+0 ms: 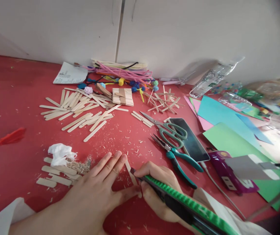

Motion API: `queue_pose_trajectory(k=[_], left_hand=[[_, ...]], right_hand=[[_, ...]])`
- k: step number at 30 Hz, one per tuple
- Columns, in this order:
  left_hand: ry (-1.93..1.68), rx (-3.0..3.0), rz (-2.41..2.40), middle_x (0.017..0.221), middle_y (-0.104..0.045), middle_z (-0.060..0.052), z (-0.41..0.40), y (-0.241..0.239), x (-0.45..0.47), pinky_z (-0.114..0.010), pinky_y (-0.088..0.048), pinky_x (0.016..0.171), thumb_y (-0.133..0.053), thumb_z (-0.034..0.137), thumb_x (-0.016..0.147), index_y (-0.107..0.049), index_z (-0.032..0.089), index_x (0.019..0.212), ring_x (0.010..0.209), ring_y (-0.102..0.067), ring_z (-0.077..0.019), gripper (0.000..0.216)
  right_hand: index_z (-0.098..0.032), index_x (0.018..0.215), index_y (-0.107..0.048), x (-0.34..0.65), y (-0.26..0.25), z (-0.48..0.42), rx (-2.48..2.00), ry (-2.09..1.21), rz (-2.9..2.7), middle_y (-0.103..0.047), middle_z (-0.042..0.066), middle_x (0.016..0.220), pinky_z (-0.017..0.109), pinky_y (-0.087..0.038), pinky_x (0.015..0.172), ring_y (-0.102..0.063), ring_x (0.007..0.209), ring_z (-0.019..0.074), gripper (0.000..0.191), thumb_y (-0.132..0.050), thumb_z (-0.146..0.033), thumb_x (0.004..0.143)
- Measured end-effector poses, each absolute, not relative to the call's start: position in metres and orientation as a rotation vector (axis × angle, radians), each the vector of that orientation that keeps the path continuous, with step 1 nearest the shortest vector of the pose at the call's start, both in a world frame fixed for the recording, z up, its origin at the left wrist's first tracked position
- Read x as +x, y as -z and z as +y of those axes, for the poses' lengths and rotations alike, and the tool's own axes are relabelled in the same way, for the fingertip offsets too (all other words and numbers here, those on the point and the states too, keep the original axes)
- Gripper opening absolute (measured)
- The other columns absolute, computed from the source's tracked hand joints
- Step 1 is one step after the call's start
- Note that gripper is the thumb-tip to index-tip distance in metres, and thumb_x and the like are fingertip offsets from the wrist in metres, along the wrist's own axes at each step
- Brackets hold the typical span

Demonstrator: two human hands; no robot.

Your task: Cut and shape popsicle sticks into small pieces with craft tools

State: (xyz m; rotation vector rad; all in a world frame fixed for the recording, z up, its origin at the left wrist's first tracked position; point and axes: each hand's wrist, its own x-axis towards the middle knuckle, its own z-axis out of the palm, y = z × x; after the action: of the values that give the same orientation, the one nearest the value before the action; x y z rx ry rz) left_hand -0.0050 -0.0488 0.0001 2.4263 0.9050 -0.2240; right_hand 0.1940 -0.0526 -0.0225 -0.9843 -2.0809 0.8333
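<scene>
On the red table [20,107], in the head view, the left hand [91,199] lies palm down, fingers straight and thumb stretched out, gripping nothing; its thumb crosses the lower part of a narrow wooden stick [130,173], which seems pinned there. The right hand [160,186] is curled firmly around a green knife [186,202], its front end at the stick; the blade is too unclear to tell whether it is biting in. Pale shavings [81,166] lie heaped beyond the left hand and scattered around the stick, so a fair amount of cutting looks done. Short sticks [46,182] beside the white tissue [61,153] seem already cut, as do some short strips [142,119] near the scissors [171,133]. The stick under the thumb looks unfinished. Farther back, a loose pile of long sticks [75,102] and a banded bundle [122,97] appear uncut. The pliers [179,161] lie unheld near the phone [190,142].
</scene>
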Motion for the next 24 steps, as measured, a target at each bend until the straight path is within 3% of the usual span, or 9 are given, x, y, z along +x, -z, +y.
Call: queue_pose_trajectory(k=[8, 12, 16, 20, 24], left_hand=[[0.181, 2.398, 0.949, 0.153, -0.018, -0.012, -0.051, -0.006, -0.007, -0.062, -0.022, 0.106, -0.073, 0.058, 0.061, -0.05, 0.032, 0.132, 0.136, -0.019, -0.0438, 0.08], [0.163, 2.401, 0.931, 0.154, -0.015, -0.012, -0.052, -0.005, -0.009, -0.062, -0.023, 0.106, -0.065, 0.064, 0.066, -0.044, 0.032, 0.136, 0.137, -0.017, -0.0435, 0.08], [0.165, 2.412, 0.936, 0.155, -0.009, -0.013, -0.054, -0.002, -0.01, -0.065, -0.021, 0.105, -0.072, 0.062, 0.058, -0.042, 0.033, 0.137, 0.136, -0.012, -0.0463, 0.089], [0.197, 2.408, 0.96, 0.155, -0.005, -0.013, -0.054, -0.001, -0.008, -0.068, -0.02, 0.103, -0.075, 0.06, 0.056, -0.036, 0.036, 0.14, 0.136, -0.009, -0.0476, 0.095], [0.234, 2.415, 0.92, 0.155, -0.008, -0.014, -0.051, -0.001, -0.007, -0.067, -0.021, 0.103, -0.071, 0.062, 0.06, -0.035, 0.037, 0.14, 0.136, -0.009, -0.046, 0.091]], right_hand=[[-0.022, 0.077, -0.04, 0.187, 0.016, -0.049, -1.02, -1.026, -2.057, -0.045, -0.007, 0.055, 0.018, -0.033, 0.042, -0.036, 0.04, 0.0065, 0.012, -0.042, -0.011, 0.071], [-0.023, 0.073, -0.04, 0.183, 0.017, -0.05, -1.037, -0.973, -2.05, -0.043, -0.007, 0.053, 0.02, -0.029, 0.038, -0.034, 0.038, 0.0074, 0.01, -0.045, -0.016, 0.067], [-0.022, 0.075, -0.044, 0.187, 0.019, -0.053, -1.1, -1.018, -1.989, -0.049, -0.006, 0.055, 0.019, -0.036, 0.042, -0.041, 0.042, 0.0081, 0.01, -0.042, -0.013, 0.072], [-0.022, 0.081, -0.048, 0.195, 0.023, -0.055, -0.978, -0.831, -1.934, -0.051, -0.006, 0.055, 0.017, -0.036, 0.043, -0.043, 0.04, 0.0066, 0.015, -0.043, -0.01, 0.074], [-0.022, 0.081, -0.049, 0.196, 0.023, -0.054, -0.991, -0.792, -1.961, -0.051, -0.007, 0.054, 0.017, -0.035, 0.041, -0.043, 0.039, 0.0061, 0.017, -0.042, -0.008, 0.074]])
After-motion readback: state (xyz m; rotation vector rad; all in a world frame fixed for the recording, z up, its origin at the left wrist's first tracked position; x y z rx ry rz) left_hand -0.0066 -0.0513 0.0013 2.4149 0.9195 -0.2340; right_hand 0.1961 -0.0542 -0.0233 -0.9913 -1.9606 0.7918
